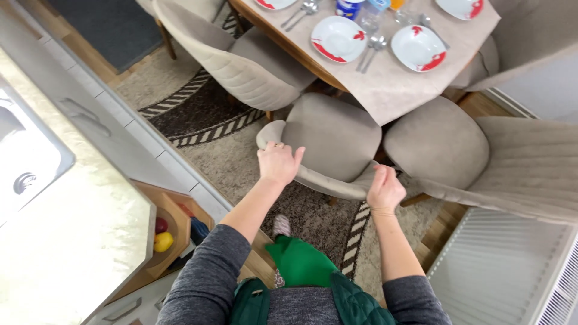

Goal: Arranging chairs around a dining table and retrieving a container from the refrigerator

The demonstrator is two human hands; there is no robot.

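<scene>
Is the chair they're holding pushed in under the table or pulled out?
Pulled out. The chair's whole seat shows clear of the table edge; both hands, left and right, grip its backrest.

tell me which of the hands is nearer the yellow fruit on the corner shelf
Left. The left hand grips the chair back on the side toward the yellow fruit; the right hand grips it farther away.
</scene>
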